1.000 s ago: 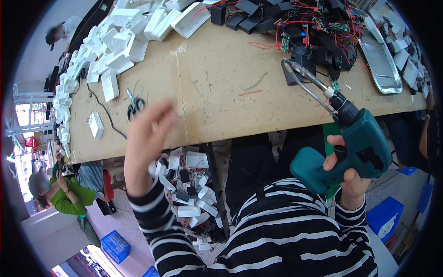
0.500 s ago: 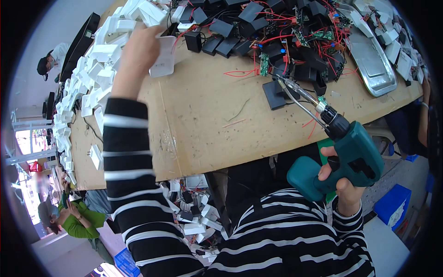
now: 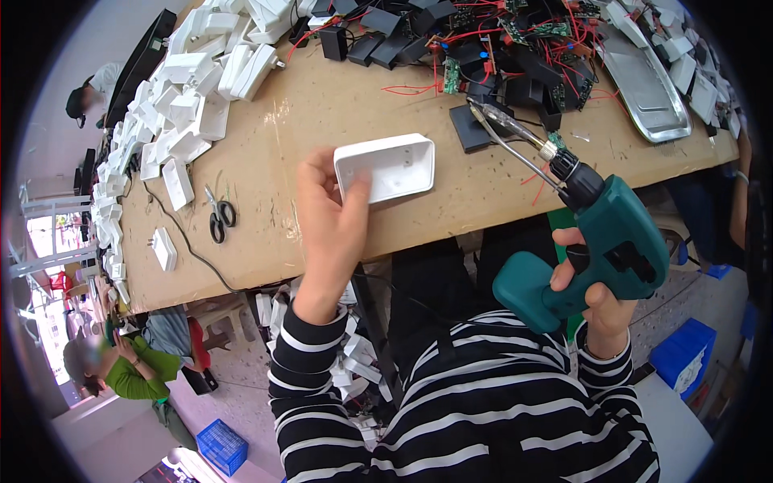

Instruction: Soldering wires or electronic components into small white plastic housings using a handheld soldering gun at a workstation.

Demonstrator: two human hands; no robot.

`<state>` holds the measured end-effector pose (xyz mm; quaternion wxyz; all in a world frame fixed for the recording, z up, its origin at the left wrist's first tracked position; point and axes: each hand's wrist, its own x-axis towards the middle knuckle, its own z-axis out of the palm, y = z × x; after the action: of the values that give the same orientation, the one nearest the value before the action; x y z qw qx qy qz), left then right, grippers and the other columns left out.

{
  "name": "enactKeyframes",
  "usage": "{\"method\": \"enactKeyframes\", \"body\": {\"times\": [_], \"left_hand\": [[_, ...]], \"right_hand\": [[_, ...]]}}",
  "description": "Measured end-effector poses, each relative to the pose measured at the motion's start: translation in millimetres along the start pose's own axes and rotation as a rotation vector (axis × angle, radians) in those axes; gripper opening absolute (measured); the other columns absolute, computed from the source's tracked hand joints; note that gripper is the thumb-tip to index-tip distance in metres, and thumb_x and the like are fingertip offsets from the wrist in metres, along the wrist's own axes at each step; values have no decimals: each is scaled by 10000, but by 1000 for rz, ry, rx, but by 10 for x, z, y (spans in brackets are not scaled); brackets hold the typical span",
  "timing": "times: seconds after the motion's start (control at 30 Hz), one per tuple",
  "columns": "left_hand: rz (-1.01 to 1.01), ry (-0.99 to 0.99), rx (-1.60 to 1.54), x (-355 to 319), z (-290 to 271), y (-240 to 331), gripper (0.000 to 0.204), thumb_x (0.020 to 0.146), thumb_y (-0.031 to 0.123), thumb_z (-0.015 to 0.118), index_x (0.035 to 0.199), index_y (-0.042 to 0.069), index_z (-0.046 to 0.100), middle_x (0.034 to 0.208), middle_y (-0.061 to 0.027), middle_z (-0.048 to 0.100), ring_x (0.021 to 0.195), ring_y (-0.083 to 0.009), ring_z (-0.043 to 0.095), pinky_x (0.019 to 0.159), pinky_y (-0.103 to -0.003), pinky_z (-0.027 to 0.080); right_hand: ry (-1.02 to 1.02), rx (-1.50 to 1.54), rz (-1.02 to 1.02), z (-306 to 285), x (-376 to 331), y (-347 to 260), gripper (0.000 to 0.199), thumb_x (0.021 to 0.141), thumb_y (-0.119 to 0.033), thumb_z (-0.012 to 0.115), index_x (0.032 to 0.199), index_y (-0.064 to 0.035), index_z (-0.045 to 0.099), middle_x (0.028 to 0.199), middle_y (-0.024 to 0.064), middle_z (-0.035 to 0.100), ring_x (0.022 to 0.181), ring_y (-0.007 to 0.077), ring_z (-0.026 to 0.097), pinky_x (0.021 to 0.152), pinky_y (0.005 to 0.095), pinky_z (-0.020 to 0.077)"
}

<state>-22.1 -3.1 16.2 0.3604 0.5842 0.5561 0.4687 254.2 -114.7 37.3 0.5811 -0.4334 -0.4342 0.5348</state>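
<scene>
A white plastic casing half (image 3: 396, 171), a shallow open box, is gripped in my left hand (image 3: 332, 213) with the thumb inside it; its hollow side faces me, over the near part of the table. My right hand (image 3: 600, 298) is wrapped round the handle of a green soldering gun (image 3: 616, 241) at the right. Its metal tip and a thin bent tube point up and left, close to a black box (image 3: 469, 129) on the table. Several black boxes with red wires and green circuit boards (image 3: 452, 75) are heaped beyond the tip.
White casings (image 3: 193, 68) are piled along the left side of the table (image 3: 270, 177). Black-handled scissors (image 3: 219, 217) lie near a dark cable (image 3: 181, 233). At the right is a metal tray (image 3: 644, 88). Another person in green (image 3: 141, 378) stands at the lower left; blue crates (image 3: 684, 354) are on the floor.
My left hand has come back from the far white pile toward me, bringing a white casing half. The soldering gun stays in my right hand, nearly in place. Scissors show where my sleeve was.
</scene>
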Motion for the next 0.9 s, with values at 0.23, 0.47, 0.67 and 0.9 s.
{"method": "enactKeyframes", "body": {"times": [0.23,0.47,0.67,0.9], "left_hand": [[70,-91,105,-27,-84,-58,521,801,26,673,1261,-8,430,1054,-76,537,963,-144,528,840,-270,431],[109,-1,1,322,-397,-9,336,874,102,611,1179,-22,542,981,-66,562,824,-118,545,734,-251,451],[-290,-184,-140,1356,-172,-123,289,946,172,524,1169,-9,563,870,-22,566,687,-88,513,613,-224,414],[-74,139,-520,2124,-21,-144,183,906,186,596,930,10,639,694,6,528,589,-77,480,515,-219,396]], "right_hand": [[16,5,0,7,-90,-40,846,784,-350,745,1365,66,292,1160,275,558,740,196,645,628,297,551],[10,19,10,14,-97,-55,848,778,-331,756,1370,60,292,1154,273,562,737,200,646,629,299,551],[36,-8,8,-19,-39,-54,850,775,-344,755,1361,67,298,1151,269,564,733,199,646,623,295,550],[78,-14,35,-29,86,-41,856,772,-362,755,1352,74,302,1143,259,570,731,197,645,622,291,548]]}}
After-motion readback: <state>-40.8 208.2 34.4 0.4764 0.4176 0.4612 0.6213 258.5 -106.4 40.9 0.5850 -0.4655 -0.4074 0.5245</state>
